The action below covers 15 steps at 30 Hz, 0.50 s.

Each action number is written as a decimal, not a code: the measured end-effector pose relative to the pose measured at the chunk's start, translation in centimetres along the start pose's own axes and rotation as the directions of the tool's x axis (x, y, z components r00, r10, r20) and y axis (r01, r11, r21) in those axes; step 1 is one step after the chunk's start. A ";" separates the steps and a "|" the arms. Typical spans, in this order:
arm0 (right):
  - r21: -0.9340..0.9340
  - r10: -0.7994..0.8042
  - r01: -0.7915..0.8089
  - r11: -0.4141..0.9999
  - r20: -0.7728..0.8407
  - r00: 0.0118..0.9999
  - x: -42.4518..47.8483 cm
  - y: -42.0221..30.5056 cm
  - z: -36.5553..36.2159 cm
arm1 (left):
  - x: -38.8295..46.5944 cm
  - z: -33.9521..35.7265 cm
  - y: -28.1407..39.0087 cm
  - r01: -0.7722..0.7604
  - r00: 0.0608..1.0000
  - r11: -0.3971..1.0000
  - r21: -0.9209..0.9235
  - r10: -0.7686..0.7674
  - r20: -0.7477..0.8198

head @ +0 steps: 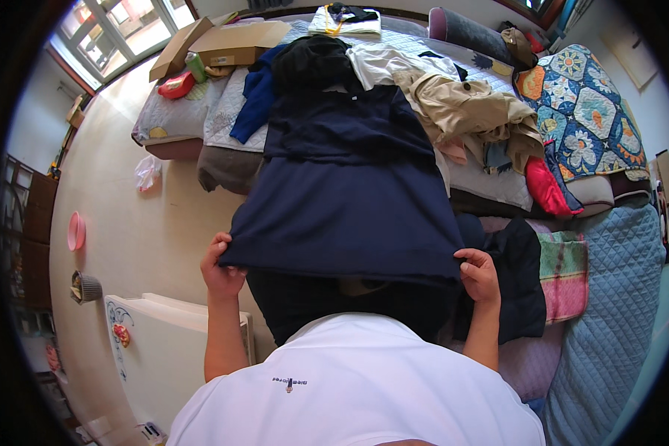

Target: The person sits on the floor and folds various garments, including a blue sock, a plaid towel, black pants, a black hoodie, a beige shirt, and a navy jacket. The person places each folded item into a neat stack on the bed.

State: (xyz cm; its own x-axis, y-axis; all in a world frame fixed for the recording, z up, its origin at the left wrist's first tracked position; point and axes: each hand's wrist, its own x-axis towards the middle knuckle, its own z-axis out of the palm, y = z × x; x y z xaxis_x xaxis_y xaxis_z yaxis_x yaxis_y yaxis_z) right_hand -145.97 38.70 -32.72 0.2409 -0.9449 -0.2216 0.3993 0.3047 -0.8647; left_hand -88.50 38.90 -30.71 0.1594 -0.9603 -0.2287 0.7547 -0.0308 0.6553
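A dark navy top (345, 206) is stretched out in front of me, its hem towards my body and its neck end lying away over the sofa. My left hand (224, 267) pinches the left corner of the hem. The right corner sits between the thumb and fingers of my right hand (478, 271). Beyond the top's neck end lies a black garment (312, 61), with a blue garment (251, 100) on its left. A beige garment (463, 108) and a white garment (401, 58) are heaped to the right.
Cardboard boxes (234, 42), a red pouch (176, 85) and a green bottle (195, 67) stand at the back left. A white table (167, 345) is at my left. Dark folded clothing (515, 284) and a plaid cloth (563, 279) lie at my right.
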 end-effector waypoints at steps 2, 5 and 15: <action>-0.067 -0.074 0.074 0.995 0.004 0.997 0.1 -0.9 0.6 | -0.1 0.4 0.7 -0.015 0.997 0.998 -0.066 0.020 0.074; -0.092 -0.146 0.151 0.984 0.067 0.987 1.3 -2.6 2.0 | 0.4 1.0 1.8 -0.021 0.951 0.994 -0.103 0.052 0.304; -0.907 -0.356 0.240 0.347 0.110 0.928 11.3 -5.7 5.7 | 5.5 1.7 -0.1 -0.020 0.974 0.992 0.125 -0.009 0.228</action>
State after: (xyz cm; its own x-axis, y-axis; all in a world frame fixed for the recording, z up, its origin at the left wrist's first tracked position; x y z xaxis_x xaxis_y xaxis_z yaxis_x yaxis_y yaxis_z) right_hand -140.48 27.00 -27.75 0.1786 -0.9723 0.1510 -0.6056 -0.2296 -0.7619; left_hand -88.74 33.19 -30.78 0.0032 -0.9979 -0.0647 0.6662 -0.0462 0.7443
